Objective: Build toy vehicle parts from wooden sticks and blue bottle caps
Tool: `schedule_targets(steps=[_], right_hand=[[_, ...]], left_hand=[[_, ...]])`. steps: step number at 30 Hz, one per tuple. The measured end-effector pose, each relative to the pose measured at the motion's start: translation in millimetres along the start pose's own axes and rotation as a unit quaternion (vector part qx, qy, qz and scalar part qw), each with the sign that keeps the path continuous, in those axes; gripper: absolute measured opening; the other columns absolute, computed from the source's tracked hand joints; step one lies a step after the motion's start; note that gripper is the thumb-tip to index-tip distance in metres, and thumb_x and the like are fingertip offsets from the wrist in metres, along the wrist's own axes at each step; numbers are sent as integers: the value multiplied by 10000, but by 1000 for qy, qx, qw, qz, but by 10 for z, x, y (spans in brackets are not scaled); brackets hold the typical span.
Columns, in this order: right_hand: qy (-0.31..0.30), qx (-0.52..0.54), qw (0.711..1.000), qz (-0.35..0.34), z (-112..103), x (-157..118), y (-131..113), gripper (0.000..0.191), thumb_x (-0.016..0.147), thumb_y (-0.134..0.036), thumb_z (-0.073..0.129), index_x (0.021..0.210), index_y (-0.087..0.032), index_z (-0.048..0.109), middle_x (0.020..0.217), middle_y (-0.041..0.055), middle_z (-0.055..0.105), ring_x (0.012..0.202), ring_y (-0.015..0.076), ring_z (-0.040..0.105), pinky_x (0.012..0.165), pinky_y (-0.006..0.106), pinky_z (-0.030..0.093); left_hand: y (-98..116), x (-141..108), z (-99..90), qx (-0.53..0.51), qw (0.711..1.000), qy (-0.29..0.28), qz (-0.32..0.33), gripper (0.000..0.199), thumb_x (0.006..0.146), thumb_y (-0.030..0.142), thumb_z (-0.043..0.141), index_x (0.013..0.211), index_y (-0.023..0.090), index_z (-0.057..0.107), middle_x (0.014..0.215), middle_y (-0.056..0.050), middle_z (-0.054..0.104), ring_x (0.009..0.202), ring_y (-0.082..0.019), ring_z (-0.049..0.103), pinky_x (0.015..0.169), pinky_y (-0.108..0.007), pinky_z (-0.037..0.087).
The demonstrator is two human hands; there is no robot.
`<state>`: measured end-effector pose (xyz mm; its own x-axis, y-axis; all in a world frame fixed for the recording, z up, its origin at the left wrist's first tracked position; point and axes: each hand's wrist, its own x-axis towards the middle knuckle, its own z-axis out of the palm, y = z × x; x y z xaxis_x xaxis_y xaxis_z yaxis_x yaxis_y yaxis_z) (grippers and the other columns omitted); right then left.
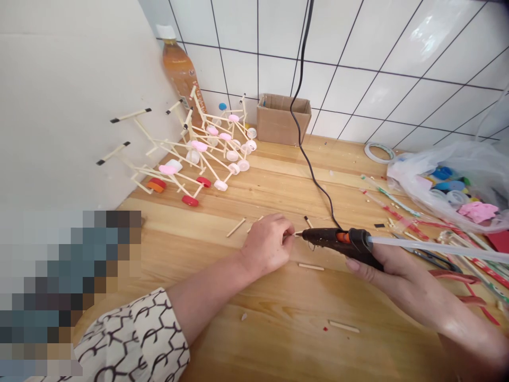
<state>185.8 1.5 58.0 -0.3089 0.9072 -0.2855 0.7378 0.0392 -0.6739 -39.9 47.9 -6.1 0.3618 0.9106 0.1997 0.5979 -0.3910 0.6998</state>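
My right hand (393, 276) is wrapped round a black glue gun (326, 237), with a long clear glue stick (429, 245) jutting from its back. The gun's nozzle points left and meets my left hand (268, 244) at its fingertips. Those fingers are pinched together on something small, mostly hidden by the hand. Short wooden sticks lie around: one stick (236, 227) left of my left hand, another stick (310, 267) under the gun, and a third stick (344, 326) nearer me. A dark-tipped stick (307, 222) rests just beyond the nozzle.
Several small stick models with bottle-cap wheels (199, 146) stand at back left, beside a tea bottle (178, 69). A cardboard box (283, 121) is by the tiled wall. Tape (379, 153), a bag of caps (453, 183) and scissors (431, 257) lie right. A black cord (304, 143) hangs down.
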Motion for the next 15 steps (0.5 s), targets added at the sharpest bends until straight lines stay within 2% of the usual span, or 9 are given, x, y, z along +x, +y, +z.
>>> schedule_targets(steps=[11,15], right_hand=[[23,-25,999,-18,13,28,-2,485,873,-470,473,1310,-264,506,1274,44,593,1131,309,552,963,456,443],[25,-36,999,-19,5,19,-2,469,874,-464,475,1301,-275,517,1266,29,600,1112,299,568,945,425,463]], left_hand=[[-5,0,2,0,1000,1,-1,106,699,72,572,670,171,597,709,-23,617,681,-156,581,623,-261,461],[1,-1,-5,-4,1000,-1,-3,109,702,67,567,668,166,596,710,-24,615,672,-153,577,615,-258,456]])
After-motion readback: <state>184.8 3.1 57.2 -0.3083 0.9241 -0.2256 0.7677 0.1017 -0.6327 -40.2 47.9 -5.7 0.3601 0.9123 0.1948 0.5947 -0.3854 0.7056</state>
